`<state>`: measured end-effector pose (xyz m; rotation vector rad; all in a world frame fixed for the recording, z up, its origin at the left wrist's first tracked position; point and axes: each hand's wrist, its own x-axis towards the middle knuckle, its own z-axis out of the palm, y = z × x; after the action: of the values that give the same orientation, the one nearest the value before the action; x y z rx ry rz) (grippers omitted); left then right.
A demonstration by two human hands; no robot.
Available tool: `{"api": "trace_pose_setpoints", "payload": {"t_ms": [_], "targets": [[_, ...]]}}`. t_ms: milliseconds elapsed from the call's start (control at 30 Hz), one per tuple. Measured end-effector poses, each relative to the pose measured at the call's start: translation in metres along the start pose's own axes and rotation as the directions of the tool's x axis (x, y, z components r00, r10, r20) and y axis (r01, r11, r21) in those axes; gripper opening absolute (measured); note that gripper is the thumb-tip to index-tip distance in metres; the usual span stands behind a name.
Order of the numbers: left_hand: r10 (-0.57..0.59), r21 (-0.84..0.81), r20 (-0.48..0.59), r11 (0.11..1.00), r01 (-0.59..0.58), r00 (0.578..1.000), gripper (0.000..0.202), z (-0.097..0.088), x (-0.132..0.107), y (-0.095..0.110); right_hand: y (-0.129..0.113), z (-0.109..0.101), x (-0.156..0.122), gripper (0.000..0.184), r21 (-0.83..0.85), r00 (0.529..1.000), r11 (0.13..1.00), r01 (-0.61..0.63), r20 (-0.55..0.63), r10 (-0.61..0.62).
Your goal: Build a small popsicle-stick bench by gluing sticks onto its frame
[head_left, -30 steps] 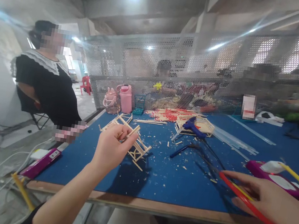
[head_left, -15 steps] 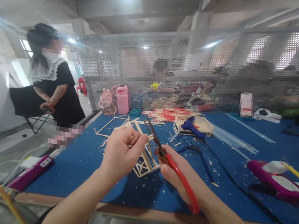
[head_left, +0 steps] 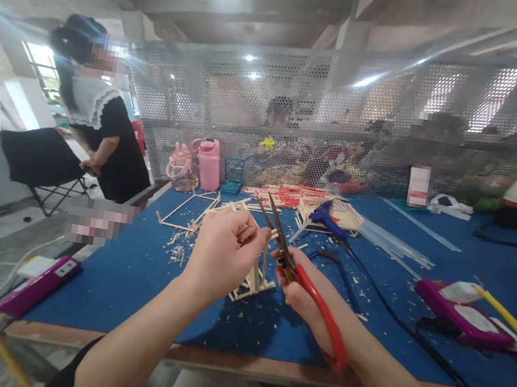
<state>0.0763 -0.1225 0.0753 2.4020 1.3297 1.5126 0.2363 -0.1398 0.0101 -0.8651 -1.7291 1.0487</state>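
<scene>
My left hand is closed in a pinch on a thin wooden stick, whose short end pokes out past the thumb. My right hand grips red-handled scissors. Their blades are parted and point up and away, right by the stick's end. Below and behind my left hand a small frame of pale wooden sticks stands on the blue table, partly hidden by the hand. Farther left lies a flat stick outline among wood scraps.
A blue glue gun rests on a wooden stick tray; its black cable runs right. Clear glue sticks, red and pale sticks, a pink bottle and purple power strips lie around. A person stands left.
My left hand has moved slightly right, bringing the stick's end to the scissor blades. The scissors have shifted a little; the blades look wider apart. The camera view has shifted slightly.
</scene>
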Motion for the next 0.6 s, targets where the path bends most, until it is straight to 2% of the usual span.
{"api": "trace_pose_setpoints", "payload": {"t_ms": [167,267,333,467,600], "targets": [[0.025,0.040,0.021,0.999,-0.026,0.999,0.037,0.004,0.004,0.000,-0.010,0.007,0.001,0.057,-0.026,0.972,0.983,-0.184,-0.154,0.178],[0.036,0.036,0.041,0.999,-0.038,0.998,0.037,0.007,0.005,0.002,-0.010,0.004,0.001,0.060,-0.122,0.965,0.958,-0.260,-0.081,0.251],[0.025,0.030,0.062,0.999,-0.027,0.998,0.037,0.007,0.005,0.003,-0.010,0.000,0.000,0.062,-0.150,0.974,0.962,-0.229,-0.028,0.227],[0.003,0.006,0.120,1.000,-0.004,0.993,0.037,0.005,0.008,0.005,-0.008,-0.005,-0.002,0.059,-0.177,0.997,0.981,-0.080,-0.025,0.076],[0.022,-0.021,0.160,1.000,-0.018,0.987,0.037,0.005,0.010,0.004,-0.006,-0.004,-0.002,0.057,-0.199,0.993,0.976,-0.089,-0.091,0.072]]}}
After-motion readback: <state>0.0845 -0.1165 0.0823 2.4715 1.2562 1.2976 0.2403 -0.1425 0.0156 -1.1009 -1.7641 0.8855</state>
